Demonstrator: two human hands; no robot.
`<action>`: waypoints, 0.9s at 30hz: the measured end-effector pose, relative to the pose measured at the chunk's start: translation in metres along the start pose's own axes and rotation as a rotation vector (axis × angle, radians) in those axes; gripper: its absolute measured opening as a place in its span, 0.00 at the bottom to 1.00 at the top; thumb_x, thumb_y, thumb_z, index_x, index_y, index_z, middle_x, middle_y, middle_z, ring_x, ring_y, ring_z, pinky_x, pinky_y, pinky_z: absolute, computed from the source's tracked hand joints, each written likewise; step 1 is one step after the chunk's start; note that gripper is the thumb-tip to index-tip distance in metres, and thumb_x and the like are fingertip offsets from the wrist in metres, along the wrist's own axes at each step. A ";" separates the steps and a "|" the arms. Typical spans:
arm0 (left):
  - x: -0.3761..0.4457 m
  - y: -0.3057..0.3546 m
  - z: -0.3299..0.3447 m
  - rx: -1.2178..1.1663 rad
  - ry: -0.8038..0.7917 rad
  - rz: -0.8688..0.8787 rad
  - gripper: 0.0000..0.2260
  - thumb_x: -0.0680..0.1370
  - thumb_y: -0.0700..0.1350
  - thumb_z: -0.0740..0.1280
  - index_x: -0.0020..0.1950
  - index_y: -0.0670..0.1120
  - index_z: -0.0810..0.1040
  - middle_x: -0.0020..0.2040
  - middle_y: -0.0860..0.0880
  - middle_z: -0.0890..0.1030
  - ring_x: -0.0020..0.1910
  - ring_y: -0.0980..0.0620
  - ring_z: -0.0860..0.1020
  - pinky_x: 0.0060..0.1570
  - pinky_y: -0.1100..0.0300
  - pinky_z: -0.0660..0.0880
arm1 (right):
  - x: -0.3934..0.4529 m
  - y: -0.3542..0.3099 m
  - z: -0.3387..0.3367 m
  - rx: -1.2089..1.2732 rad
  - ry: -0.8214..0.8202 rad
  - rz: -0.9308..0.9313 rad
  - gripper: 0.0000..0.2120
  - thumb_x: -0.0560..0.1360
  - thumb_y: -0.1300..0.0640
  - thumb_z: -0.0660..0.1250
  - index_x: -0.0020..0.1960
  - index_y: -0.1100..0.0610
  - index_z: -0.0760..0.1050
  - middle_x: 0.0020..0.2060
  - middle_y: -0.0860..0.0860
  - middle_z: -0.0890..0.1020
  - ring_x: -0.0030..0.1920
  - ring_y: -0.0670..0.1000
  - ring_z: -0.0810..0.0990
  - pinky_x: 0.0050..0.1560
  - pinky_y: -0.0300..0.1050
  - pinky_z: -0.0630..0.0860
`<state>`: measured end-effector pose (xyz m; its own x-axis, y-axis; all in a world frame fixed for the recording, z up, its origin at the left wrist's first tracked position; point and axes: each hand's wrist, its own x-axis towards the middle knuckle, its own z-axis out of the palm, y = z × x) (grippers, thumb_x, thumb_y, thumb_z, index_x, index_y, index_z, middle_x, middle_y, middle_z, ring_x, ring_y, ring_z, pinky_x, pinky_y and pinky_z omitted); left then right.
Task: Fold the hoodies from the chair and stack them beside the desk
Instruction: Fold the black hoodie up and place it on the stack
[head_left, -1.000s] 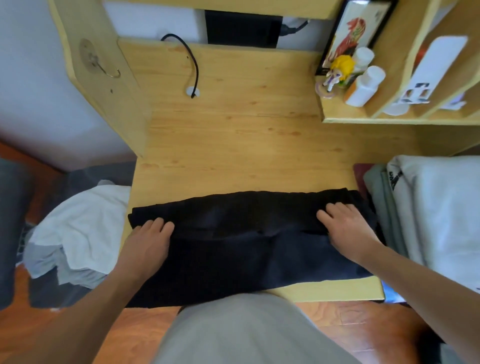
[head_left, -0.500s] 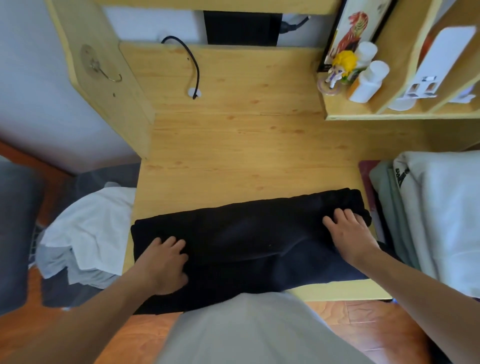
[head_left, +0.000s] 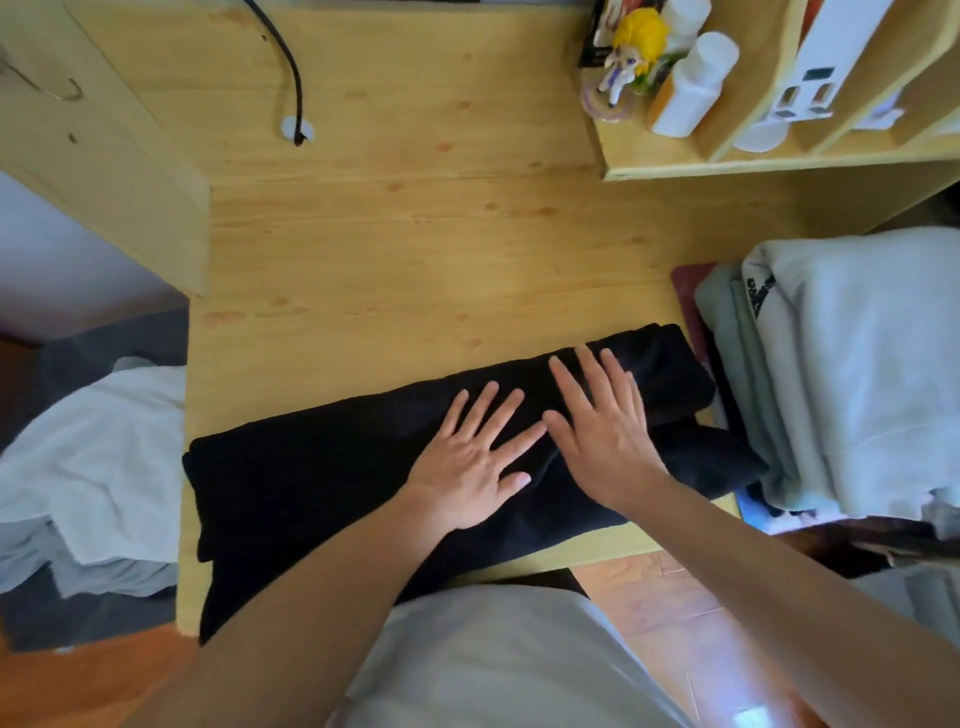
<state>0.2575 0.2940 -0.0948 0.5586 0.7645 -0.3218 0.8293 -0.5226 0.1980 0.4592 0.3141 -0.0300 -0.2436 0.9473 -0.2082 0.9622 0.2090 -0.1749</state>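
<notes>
A: Entry, head view. The black fabric hoodie, folded into a long band (head_left: 332, 483), lies across the near edge of the light pine-grain desk top (head_left: 415, 249), its near part draping over the front edge. The left hand (head_left: 470, 457) and the right hand (head_left: 602, 426) both rest flat on it, fingers straight and spread, gripping nothing. They sit side by side, just right of the band's middle, nearly touching at the thumbs.

B: Step in hand?

A: Judged as smoothing the band before the next fold. To do it well: keep the palms flat, press the air out, and work from the middle toward each end so that creases leave at the ends instead of bunching. The right end looks thicker and doubled, so it likely needs firmer pressure. The draped part should come up onto the desk first, or it may drag the layers askew.

B: And after that?

A: Probably fold the ends inward to make a compact block, then move it to the stack of pale folded garments (head_left: 841, 374) just beside the desk's right edge. The heap of white and grey clothes (head_left: 88, 457) to the left looks unfolded.

B: Any readable writing?

A: None legible. The pale top garment of the stack carries a dark print near its edge, too small and skewed to read. The white box with grey squares (head_left: 815, 67) on the shelf shows shapes only. The white plastic bottle (head_left: 691, 88) has no label I can make out.
</notes>
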 end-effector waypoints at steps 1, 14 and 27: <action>-0.003 0.002 -0.004 0.009 0.006 -0.005 0.28 0.84 0.65 0.46 0.83 0.60 0.44 0.83 0.47 0.37 0.81 0.42 0.32 0.78 0.38 0.40 | 0.000 -0.007 0.015 0.007 -0.061 0.034 0.30 0.84 0.39 0.47 0.82 0.48 0.47 0.82 0.53 0.47 0.81 0.59 0.42 0.79 0.63 0.49; -0.197 -0.088 0.051 -0.256 0.063 -0.895 0.29 0.82 0.67 0.41 0.82 0.63 0.39 0.83 0.42 0.39 0.81 0.36 0.39 0.75 0.29 0.52 | -0.003 -0.028 0.041 -0.164 0.032 0.086 0.32 0.82 0.40 0.44 0.82 0.52 0.50 0.82 0.56 0.47 0.81 0.61 0.41 0.78 0.67 0.50; -0.220 -0.095 0.028 -1.124 0.357 -1.359 0.32 0.82 0.58 0.63 0.80 0.47 0.56 0.75 0.41 0.66 0.71 0.37 0.69 0.67 0.40 0.72 | -0.021 -0.094 0.084 -0.422 -0.121 -0.122 0.33 0.83 0.38 0.40 0.82 0.54 0.48 0.82 0.54 0.48 0.81 0.61 0.42 0.78 0.64 0.47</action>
<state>0.0549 0.1647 -0.0688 -0.6015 0.5113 -0.6139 0.1915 0.8383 0.5105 0.3634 0.2537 -0.0898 -0.3467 0.8796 -0.3258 0.8850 0.4218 0.1970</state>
